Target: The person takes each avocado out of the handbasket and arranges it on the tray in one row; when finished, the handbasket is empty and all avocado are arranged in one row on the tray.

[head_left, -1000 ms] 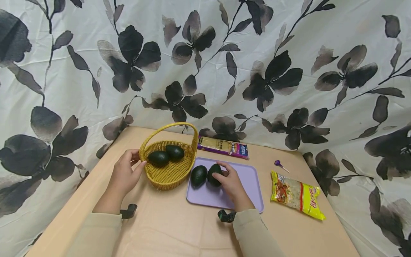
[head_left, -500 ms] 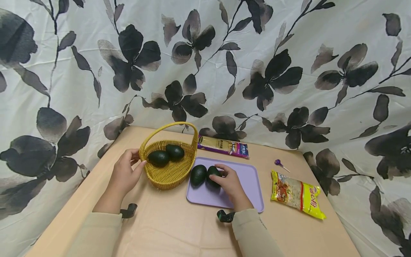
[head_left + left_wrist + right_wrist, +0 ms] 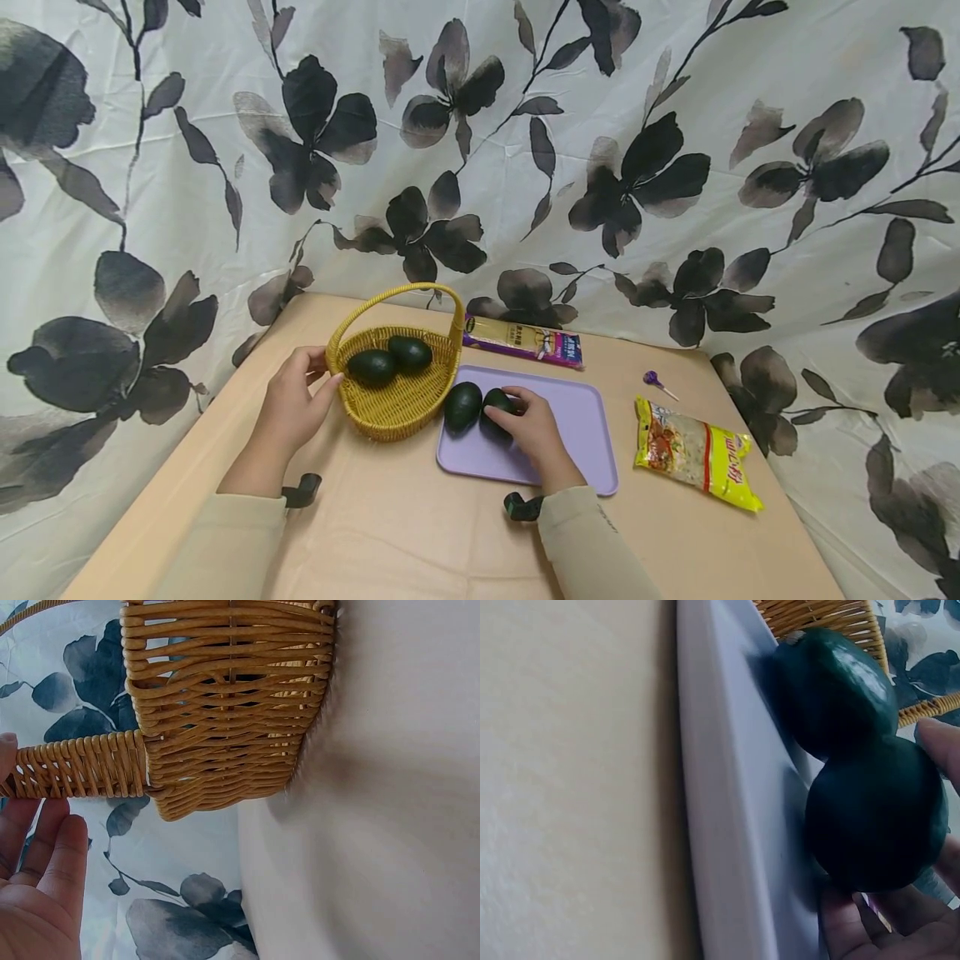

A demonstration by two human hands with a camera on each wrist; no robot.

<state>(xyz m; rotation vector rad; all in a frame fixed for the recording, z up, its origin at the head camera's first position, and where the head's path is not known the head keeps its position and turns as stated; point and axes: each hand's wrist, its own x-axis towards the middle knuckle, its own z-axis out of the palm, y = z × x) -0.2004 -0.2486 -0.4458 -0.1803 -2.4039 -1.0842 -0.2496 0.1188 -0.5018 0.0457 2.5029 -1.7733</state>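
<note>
In the head view my left hand is at the left side of a yellow wicker basket. The left wrist view shows its thumb and fingers pinching the base of the woven handle. Two dark green avocados lie inside the basket. My right hand grips another avocado over the lilac tray, thumb on one side and fingers on the other. Beside it, to the left on the tray, lies a further avocado, overlapping the held one in the right wrist view.
Behind the tray lies a purple and gold packet. To the right are a purple lollipop and a yellow bag with a see-through middle. A floral cloth hangs along the table's back edge.
The right hand and the avocado in its grip have shifted very slightly left, closer to the neighbouring avocado. The left hand and basket stay put.
</note>
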